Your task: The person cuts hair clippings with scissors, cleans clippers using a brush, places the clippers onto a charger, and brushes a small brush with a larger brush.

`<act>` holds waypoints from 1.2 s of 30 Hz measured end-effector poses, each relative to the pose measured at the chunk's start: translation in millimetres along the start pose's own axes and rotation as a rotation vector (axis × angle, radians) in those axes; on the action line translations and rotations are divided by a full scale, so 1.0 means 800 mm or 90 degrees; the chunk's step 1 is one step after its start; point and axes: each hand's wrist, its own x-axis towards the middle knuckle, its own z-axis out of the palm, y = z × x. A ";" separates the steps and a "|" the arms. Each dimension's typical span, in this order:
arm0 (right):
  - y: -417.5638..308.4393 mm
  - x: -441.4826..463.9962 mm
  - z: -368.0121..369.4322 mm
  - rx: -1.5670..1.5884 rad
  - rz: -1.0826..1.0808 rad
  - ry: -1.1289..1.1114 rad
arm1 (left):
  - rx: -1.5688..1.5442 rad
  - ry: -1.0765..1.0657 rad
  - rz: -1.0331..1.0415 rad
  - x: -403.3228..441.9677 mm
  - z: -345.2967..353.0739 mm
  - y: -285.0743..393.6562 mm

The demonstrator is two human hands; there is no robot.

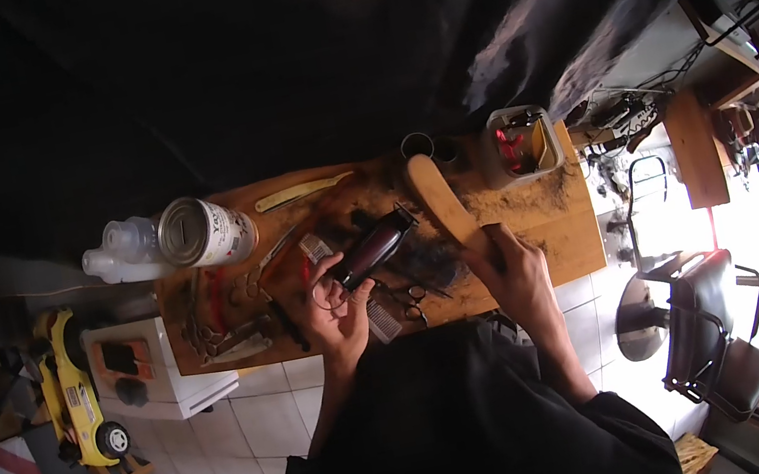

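Note:
My left hand is wrapped round a dark red and black hair clipper, held above the wooden table with its blade end pointing up and right. In my right hand is a brush with a curved wooden handle, tilted up and left; its bristles are hard to make out. Loose hair clippings lie on the tabletop around the brush. Just below the clipper are a pale comb and a pair of scissors, close to the table's near edge.
A large tin and clear plastic bottles stand at the table's left end. A plastic tub of small items is at the far right corner. Beyond the table are a white cabinet, a yellow toy car and a barber chair.

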 end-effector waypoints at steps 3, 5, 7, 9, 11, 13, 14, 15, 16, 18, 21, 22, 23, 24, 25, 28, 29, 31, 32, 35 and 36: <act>-0.020 -0.011 -0.006 0.090 -0.022 -0.141 | 0.044 -0.054 0.012 -0.001 0.006 0.011; -0.022 -0.021 0.005 0.138 -0.091 -0.215 | -0.123 -0.049 -0.014 -0.025 -0.020 -0.040; -0.021 -0.019 0.020 0.138 -0.140 -0.184 | -0.090 0.005 0.060 -0.019 0.004 -0.010; -0.005 -0.016 0.025 0.128 -0.050 -0.118 | 0.019 0.007 0.033 -0.014 0.001 0.012; 0.009 -0.007 0.028 0.027 -0.030 0.027 | -0.001 0.033 0.031 -0.007 0.001 0.023; 0.014 -0.005 0.024 0.029 -0.006 0.063 | -0.120 0.079 -0.036 -0.008 0.001 0.019; 0.014 -0.004 0.024 0.032 0.006 0.080 | -0.178 0.103 -0.070 -0.008 0.000 0.018; 0.011 -0.005 0.021 0.055 0.020 0.057 | -0.257 0.123 -0.110 -0.006 0.004 0.022; 0.009 -0.009 0.020 0.070 -0.010 0.042 | -0.305 0.115 -0.128 -0.006 0.003 0.021; 0.007 -0.018 0.017 0.099 -0.071 0.012 | -0.400 0.098 -0.163 -0.007 -0.003 0.011; -0.013 -0.024 0.008 0.177 -0.195 -0.138 | -0.461 0.079 -0.197 -0.013 -0.005 -0.012; -0.026 -0.028 0.011 0.174 -0.199 -0.171 | -0.478 0.078 -0.201 -0.016 -0.004 -0.014; -0.023 -0.030 0.022 0.156 -0.213 -0.148 | -0.457 0.051 -0.218 -0.017 -0.005 -0.015; -0.021 -0.029 0.021 0.133 -0.169 -0.126 | -0.415 0.042 -0.215 -0.015 0.000 -0.003; -0.017 -0.024 0.018 0.109 -0.127 -0.104 | -0.372 0.033 -0.210 -0.012 0.006 0.012; -0.001 -0.008 0.012 0.062 -0.074 0.042 | -0.316 -0.005 -0.175 -0.014 -0.001 0.013; -0.001 -0.002 0.007 0.041 -0.046 0.099 | -0.356 0.007 -0.195 -0.016 -0.004 0.012; -0.001 0.002 -0.005 0.032 0.005 0.138 | -0.400 0.015 -0.206 -0.016 -0.003 0.012; -0.002 0.003 -0.010 0.048 0.027 0.118 | -0.401 0.012 -0.197 -0.015 -0.004 0.010; 0.012 -0.002 -0.020 0.066 -0.084 -0.023 | -0.476 -0.019 -0.187 -0.009 -0.005 0.012; 0.014 -0.005 -0.021 0.067 -0.150 -0.084 | -0.514 -0.033 -0.186 -0.008 -0.005 0.013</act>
